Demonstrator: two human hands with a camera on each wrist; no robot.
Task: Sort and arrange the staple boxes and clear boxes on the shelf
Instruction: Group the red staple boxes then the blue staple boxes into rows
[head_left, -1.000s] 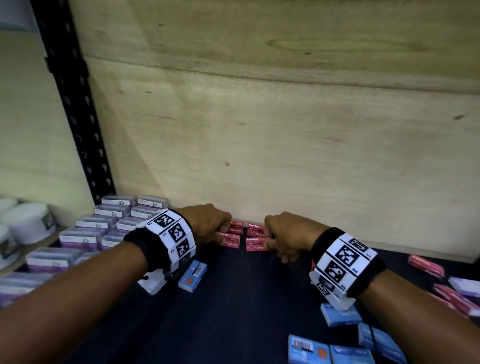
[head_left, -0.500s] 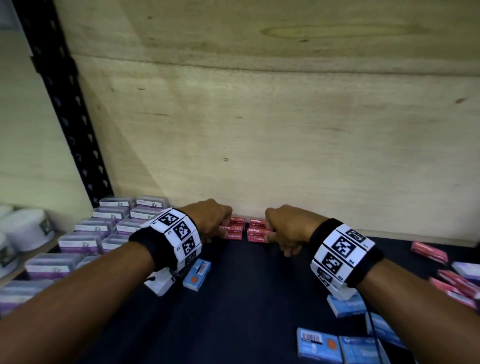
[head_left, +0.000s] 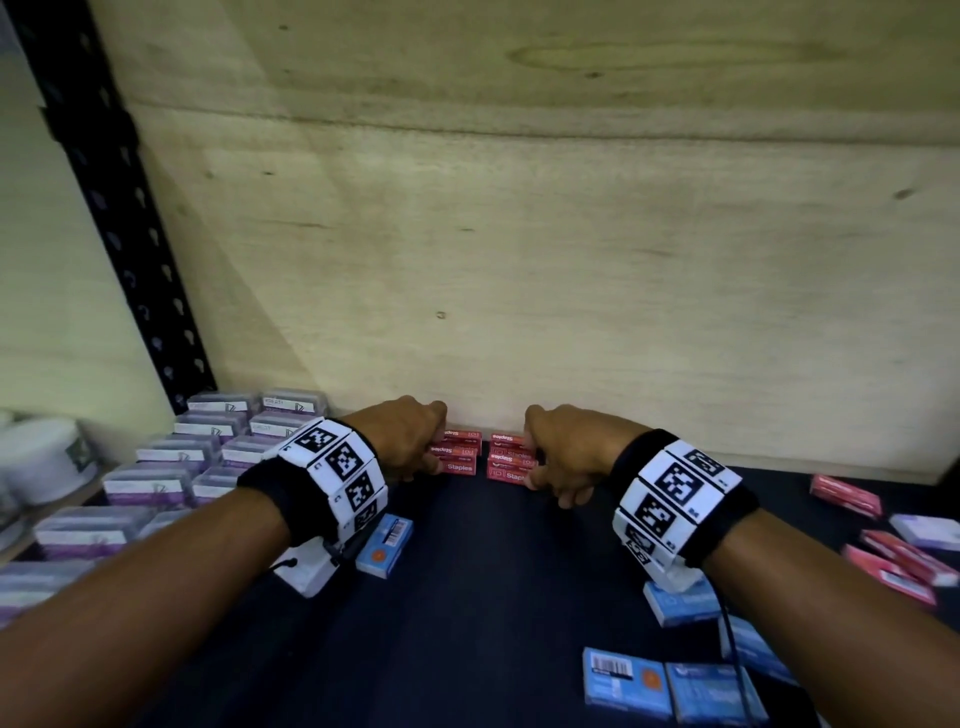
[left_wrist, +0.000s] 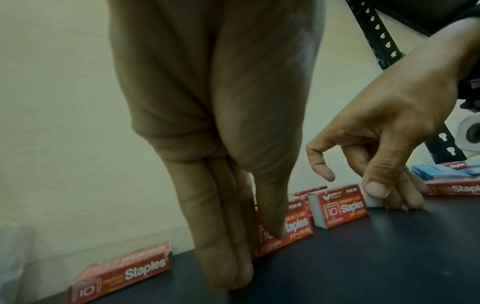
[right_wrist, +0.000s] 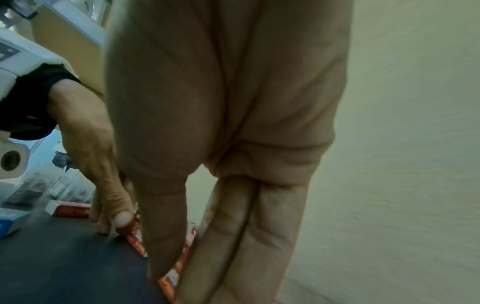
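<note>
Two small groups of red staple boxes stand against the plywood back wall, the left group (head_left: 460, 457) and the right group (head_left: 506, 460), with a narrow gap between them. My left hand (head_left: 410, 441) rests at the outer end of the left group. In the left wrist view its fingers (left_wrist: 223, 257) point straight down to the shelf, and the thumb presses a red box (left_wrist: 296, 228). My right hand (head_left: 558, 457) touches the outer end of the right group. Its thumb and straight fingers (right_wrist: 246, 236) lie along a red box (right_wrist: 174, 275). Clear boxes (head_left: 171, 467) stand in rows at the left.
Blue boxes lie loose on the dark shelf (head_left: 493, 571): one (head_left: 385, 538) behind my left wrist, others (head_left: 626, 680) at the front right. Loose red boxes (head_left: 847, 496) lie at the far right. White tubs (head_left: 41, 457) and a black upright (head_left: 119, 218) stand at the left.
Both hands have slid the red staple boxes back toward the plywood wall. The skewed boxes now stand squared in two tight groups.
</note>
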